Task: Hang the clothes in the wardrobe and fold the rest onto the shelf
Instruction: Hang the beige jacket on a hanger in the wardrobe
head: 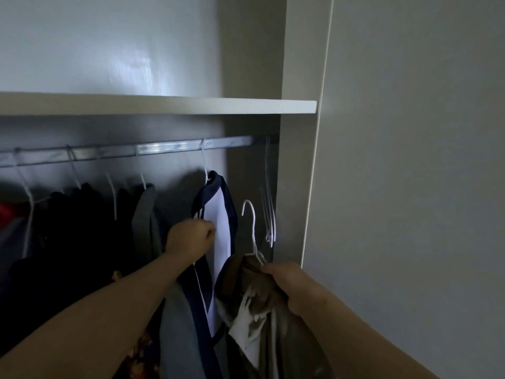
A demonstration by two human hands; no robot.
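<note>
1. While the left hand (191, 236) grips the navy-and-white top (220, 214) hanging on the rail (164, 149), draw that top leftward to widen the gap.
2. The right hand (289, 283) clutches the olive garment (246, 294) at the neck of its white hanger (253, 222), whose hook is below the rail; lift it straight up.
3. Seat the hook over the rail, clear of the spare hangers (269, 214) at the right wall.
4. Check the shoulders sit evenly before releasing.

My right hand (289, 283) grips a crumpled olive garment (257, 305) at the neck of its white hanger (252, 225). The hook rises free above my fingers, short of the rail (164, 149). My left hand (191, 236) pinches the navy-and-white top (218, 228), which hangs from that rail above my knuckles.
</note>
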